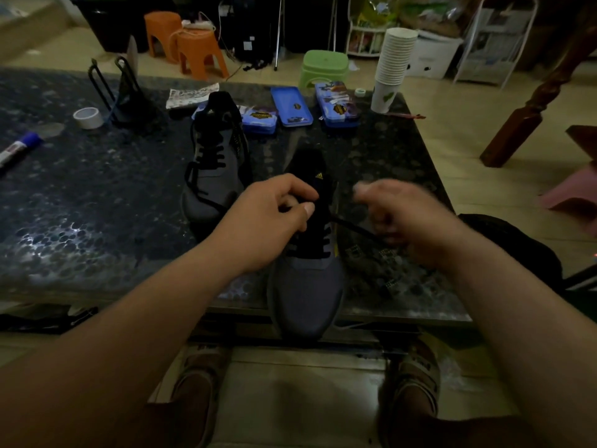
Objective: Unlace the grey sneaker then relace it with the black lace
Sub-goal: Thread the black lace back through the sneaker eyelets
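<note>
The left grip [274, 218] is pressed together, thumb against the curled forefinger, pinching the black lace [352, 228] at the top of the lacing, just below the tongue. The right grip [400, 218] is blurred; its fingers look curled round a free strand of the same lace, which runs taut and slanting from the eyelets across to it. The two grips are level with each other and a little apart.

The grey sneaker [307, 286] lies under and between them on the worktop [97, 205], toe toward the person and jutting past the near edge. Its lower rows are still laced in black.

Beyond the left grip and to its left lies a second sneaker [216, 160], laced in black, with loose ends trailing toward that grip. Further beyond both grips sit blue tins [290, 106]. A stack of paper cups [395, 66] stands past the right grip, and a roll of tape [88, 118] lies far to the left.
</note>
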{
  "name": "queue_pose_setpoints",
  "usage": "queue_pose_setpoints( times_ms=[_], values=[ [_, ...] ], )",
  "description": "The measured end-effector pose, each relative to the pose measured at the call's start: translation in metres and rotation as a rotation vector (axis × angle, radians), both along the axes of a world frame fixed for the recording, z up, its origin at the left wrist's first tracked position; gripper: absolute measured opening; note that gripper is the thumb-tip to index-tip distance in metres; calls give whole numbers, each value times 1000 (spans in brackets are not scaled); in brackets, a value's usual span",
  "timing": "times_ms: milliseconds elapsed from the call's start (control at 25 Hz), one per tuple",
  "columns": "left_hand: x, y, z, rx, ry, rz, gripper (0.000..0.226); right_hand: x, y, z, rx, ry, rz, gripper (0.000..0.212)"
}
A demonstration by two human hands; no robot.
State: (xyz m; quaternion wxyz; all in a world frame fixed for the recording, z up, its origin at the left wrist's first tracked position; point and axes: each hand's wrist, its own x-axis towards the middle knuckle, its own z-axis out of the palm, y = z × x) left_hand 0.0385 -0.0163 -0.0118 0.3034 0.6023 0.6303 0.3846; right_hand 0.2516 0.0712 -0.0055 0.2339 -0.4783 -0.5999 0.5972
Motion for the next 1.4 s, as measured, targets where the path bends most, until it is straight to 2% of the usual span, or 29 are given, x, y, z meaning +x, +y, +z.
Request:
queue_pose_setpoints(
  times_ms=[40, 80, 160, 240, 320, 400, 440, 640, 760, 840, 920, 1000, 1120, 1200, 1400],
  values=[
    [1, 0, 2, 29, -2, -1, 13, -3, -8, -6, 180, -226, 169, 27],
    [1, 1, 3, 50, 5, -1, 14, -6, -13, -11, 280, -322, 280, 28],
    [0, 3, 2, 88, 36, 28, 16, -3, -14, -15, 232, -232, 282, 28],
    [-2, 2, -5, 132, 125, 51, 27, 9, -6, -11, 88, -70, 58, 27],
    [-5, -1, -11, 149, 308, -26, 47, 24, 2, -6, -13, 37, -273, 29],
    [-6, -3, -16, 143, 458, -92, 63, 36, 6, -3, -65, 106, -520, 31],
    [-5, -3, -16, 142, 477, -89, 67, 40, 6, -1, -82, 132, -598, 31],
    [0, -6, -14, 115, 445, -47, 70, 48, -14, 14, -103, 305, -795, 33],
    [8, -13, -13, 82, 468, 17, 71, 52, -27, 29, -17, 366, -852, 32],
    [21, -21, -9, 126, 508, 90, 68, 51, -35, 34, 45, 299, -769, 26],
    [44, -31, -3, 239, 501, 106, 58, 47, -41, 31, 154, -17, -559, 28],
    [75, -41, 1, 186, 311, 9, 49, 37, -49, 25, 314, -244, -352, 27],
    [108, -47, -1, -36, 23, -62, 31, 22, -62, 15, 320, -233, -251, 12],
    [108, -41, -6, -43, -111, -20, 19, 18, -62, 9, 277, -167, -145, 7],
    [86, -28, -13, 14, -200, -67, 2, 20, -55, 8, 182, -32, -63, 4]
  ],
)
